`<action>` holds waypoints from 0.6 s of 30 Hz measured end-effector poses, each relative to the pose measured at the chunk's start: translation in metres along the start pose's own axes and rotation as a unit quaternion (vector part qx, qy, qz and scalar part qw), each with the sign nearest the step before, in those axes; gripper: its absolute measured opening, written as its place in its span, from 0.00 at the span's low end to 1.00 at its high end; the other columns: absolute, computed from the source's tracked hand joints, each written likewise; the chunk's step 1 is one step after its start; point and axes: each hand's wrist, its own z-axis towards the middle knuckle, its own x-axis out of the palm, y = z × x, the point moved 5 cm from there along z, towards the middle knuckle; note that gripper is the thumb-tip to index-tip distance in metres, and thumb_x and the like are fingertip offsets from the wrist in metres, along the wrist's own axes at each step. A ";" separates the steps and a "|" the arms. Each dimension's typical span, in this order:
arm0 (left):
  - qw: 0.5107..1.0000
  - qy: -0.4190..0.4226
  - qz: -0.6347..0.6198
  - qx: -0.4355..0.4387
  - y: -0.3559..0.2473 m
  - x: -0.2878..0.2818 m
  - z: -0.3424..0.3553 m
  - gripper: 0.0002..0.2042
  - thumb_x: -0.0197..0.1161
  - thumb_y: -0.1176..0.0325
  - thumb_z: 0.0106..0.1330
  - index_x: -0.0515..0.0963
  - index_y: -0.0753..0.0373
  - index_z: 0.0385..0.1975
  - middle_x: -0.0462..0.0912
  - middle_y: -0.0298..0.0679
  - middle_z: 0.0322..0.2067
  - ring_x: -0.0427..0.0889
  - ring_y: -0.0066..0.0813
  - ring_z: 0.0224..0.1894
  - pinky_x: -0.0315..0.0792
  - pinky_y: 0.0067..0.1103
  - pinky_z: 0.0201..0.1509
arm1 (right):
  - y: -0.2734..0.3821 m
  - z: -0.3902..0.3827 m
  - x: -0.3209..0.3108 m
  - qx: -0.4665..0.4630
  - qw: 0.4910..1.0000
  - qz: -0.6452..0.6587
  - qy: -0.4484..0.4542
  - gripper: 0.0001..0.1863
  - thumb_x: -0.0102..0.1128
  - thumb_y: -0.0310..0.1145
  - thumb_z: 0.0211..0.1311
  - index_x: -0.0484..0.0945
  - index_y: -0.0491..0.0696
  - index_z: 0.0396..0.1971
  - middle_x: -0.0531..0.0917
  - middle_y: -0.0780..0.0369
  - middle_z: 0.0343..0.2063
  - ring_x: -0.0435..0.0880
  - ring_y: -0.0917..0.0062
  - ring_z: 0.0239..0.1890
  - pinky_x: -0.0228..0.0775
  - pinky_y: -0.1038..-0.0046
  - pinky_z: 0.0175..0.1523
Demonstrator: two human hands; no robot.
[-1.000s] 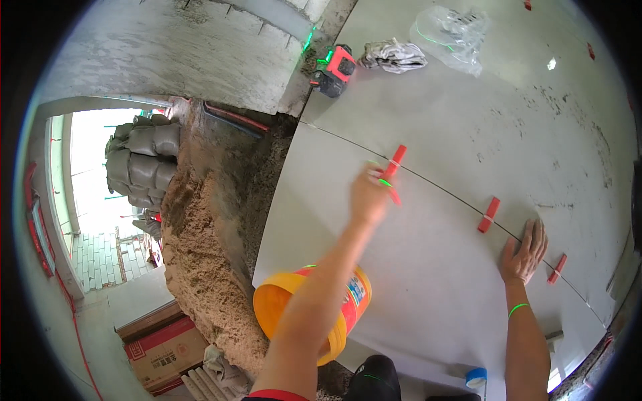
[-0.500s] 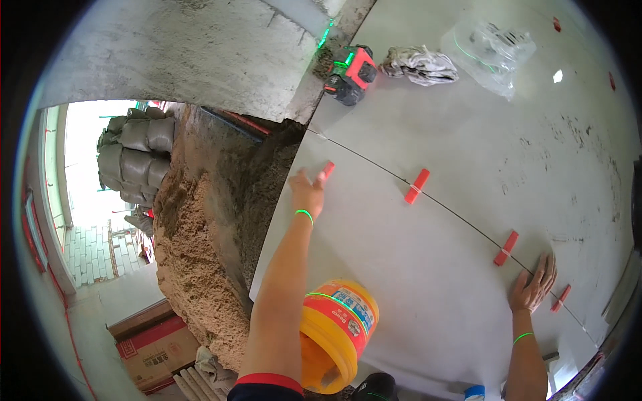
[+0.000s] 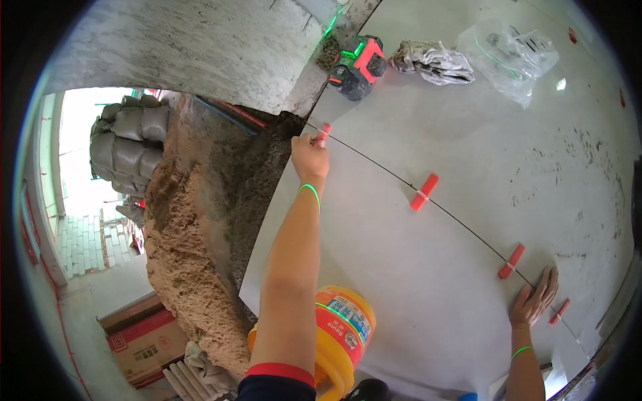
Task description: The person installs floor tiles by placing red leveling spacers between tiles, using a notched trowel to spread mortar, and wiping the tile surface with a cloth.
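Note:
My left hand (image 3: 309, 157) is closed on a small red plastic wedge (image 3: 325, 131) at the thin joint between two large pale tiles (image 3: 388, 254), near their left edge. More red wedges sit across the joint, at the middle (image 3: 424, 192), farther right (image 3: 511, 260) and beside my right hand (image 3: 534, 299). That hand lies open on the tile at the joint, fingers stretched out. A yellow bucket (image 3: 343, 324) with a red and blue label is partly hidden behind my left forearm. Thin green laser light crosses both forearms.
A red-and-black laser level (image 3: 358, 67), crumpled cloth (image 3: 431, 63) and clear plastic bag (image 3: 508, 60) lie at the top. Left are a concrete wall (image 3: 180, 47), a sand pile (image 3: 180, 247), grey sacks (image 3: 130, 144), pipes, a cardboard box (image 3: 144, 344) and a bright opening.
My left hand has moved left along the joint from the middle wedge to the tile's edge with a wedge, now at the joint. The view has shifted; my right hand stays flat.

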 end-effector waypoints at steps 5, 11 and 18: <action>0.997 -0.049 0.057 0.021 0.019 -0.015 0.010 0.22 0.64 0.52 0.66 0.79 0.69 0.44 0.78 0.49 0.43 0.81 0.45 0.44 0.76 0.34 0.44 | -0.002 -0.001 0.003 0.006 1.000 0.002 0.005 0.32 0.42 0.46 0.71 0.60 0.45 0.70 0.63 0.51 0.69 0.60 0.54 0.70 0.46 0.52 0.74; 0.911 0.273 -0.018 -0.310 -0.012 0.004 0.012 0.50 0.30 0.20 0.61 0.69 0.62 0.64 0.74 0.48 0.59 0.83 0.43 0.39 0.79 0.29 0.35 | -0.004 0.002 0.003 0.013 1.000 0.007 0.001 0.32 0.43 0.46 0.71 0.60 0.46 0.70 0.64 0.52 0.68 0.60 0.54 0.70 0.47 0.52 0.74; 0.913 0.220 -0.004 -0.344 0.021 0.035 0.029 0.40 0.36 0.29 0.68 0.73 0.58 0.62 0.77 0.46 0.58 0.81 0.44 0.47 0.78 0.33 0.41 | 0.002 0.000 0.002 0.001 1.000 0.006 0.002 0.33 0.41 0.48 0.71 0.59 0.45 0.70 0.64 0.51 0.68 0.60 0.54 0.70 0.46 0.51 0.74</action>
